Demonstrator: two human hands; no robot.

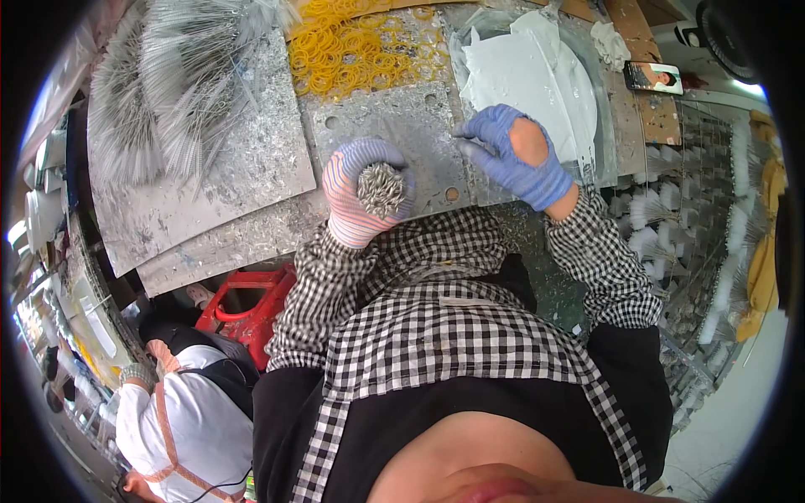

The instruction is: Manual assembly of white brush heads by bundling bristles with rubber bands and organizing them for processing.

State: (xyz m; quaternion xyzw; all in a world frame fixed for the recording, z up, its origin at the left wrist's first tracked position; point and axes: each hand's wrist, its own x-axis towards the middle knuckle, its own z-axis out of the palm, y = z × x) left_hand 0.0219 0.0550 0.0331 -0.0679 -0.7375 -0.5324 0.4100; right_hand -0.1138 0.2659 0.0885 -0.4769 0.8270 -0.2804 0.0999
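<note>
Many yellow rings (348, 54) far on bench (381, 126); left hand (348, 191), fingers wrapped around wire bundle (381, 190); right hand (524, 159), fingers slightly spread.

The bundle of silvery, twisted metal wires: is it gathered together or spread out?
Gathered: the pink-and-lilac striped gloved left hand wraps around the bundle, its visible ends packed in one round cluster facing the camera.

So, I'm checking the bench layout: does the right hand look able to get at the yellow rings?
Probably yes: the right hand looks empty, and only grey board shows between it and the yellow rings; the left hand, holding a metal bundle, sits aside.
</note>
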